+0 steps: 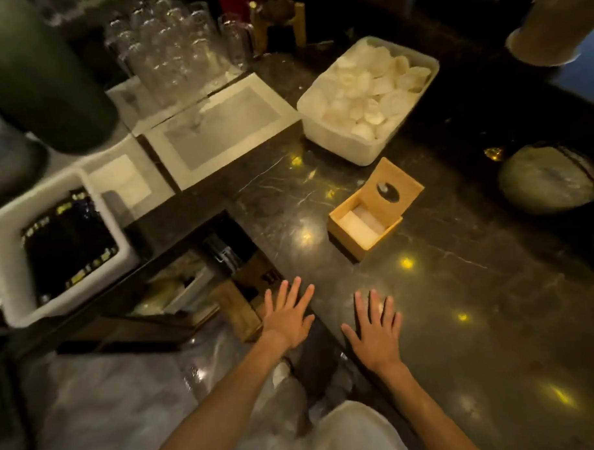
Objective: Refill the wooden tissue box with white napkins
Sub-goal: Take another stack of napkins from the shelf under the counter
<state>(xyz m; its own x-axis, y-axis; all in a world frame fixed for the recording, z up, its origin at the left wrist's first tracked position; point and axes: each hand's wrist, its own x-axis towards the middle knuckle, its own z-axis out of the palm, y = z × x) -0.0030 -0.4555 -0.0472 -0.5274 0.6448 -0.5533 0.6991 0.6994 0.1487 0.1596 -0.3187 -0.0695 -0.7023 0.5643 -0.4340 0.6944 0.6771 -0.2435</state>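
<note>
A wooden tissue box [348,234] stands on the dark marble counter, its hinged lid [393,187] with an oval slot tipped up and back. A low layer of white napkins [359,222] lies inside it. Behind it, a white plastic tub [322,133] is filled with several folded white napkins [372,94]. My left hand [287,317] lies flat at the counter's near edge, fingers spread, holding nothing. My right hand [376,329] rests flat on the counter beside it, also empty. Both hands are well short of the box.
Rows of clear glasses [172,54] stand on white trays [218,133] at the back left. A white bin [7,255] with dark contents sits at the left. A round greenish bag [546,182] lies at the right. An open shelf [190,285] shows below the counter.
</note>
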